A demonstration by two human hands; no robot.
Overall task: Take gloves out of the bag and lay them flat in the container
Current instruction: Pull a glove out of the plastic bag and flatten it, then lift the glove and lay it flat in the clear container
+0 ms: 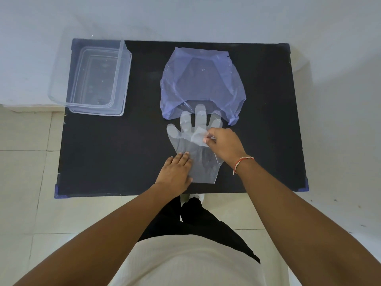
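A clear plastic glove (189, 141) lies flat on the black table (115, 153), fingers pointing away from me, its fingertips reaching the mouth of a bluish plastic bag (203, 79). My left hand (175, 174) rests palm down on the glove's cuff at its left edge. My right hand (223, 145) pinches a folded-over flap of the glove between thumb and fingers at its right side. An empty clear rectangular container (90, 104) stands at the table's far left corner.
The table has blue corner caps and stands on a tiled floor against a white wall. My legs and shoes show below the table's near edge. A red-and-white thread band is on my right wrist (242, 163).
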